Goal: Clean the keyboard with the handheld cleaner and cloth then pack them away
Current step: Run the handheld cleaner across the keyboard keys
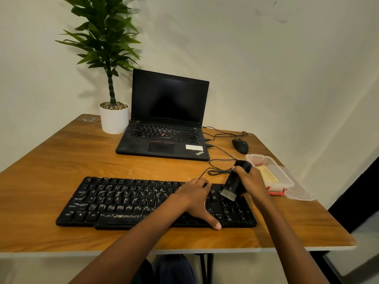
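Note:
A black keyboard (pixel 123 201) with pale dust on its keys lies across the near part of the wooden table (pixel 61 156). My left hand (pixel 196 199) lies flat on the keyboard's right-middle, fingers spread, thumb at the front edge. My right hand (pixel 249 181) grips a black handheld cleaner (pixel 235 181), tilted, with its grey brush tip on the keys near the number pad. A yellow cloth (pixel 267 174) lies inside a clear plastic box (pixel 285 175) just right of that hand.
An open black laptop (pixel 166 124) stands behind the keyboard, a potted plant (pixel 113 117) at its left. A black mouse (pixel 240 146) and loose cables (pixel 219 160) lie at the back right. The box's clear lid (pixel 301 191) rests by the table's right edge.

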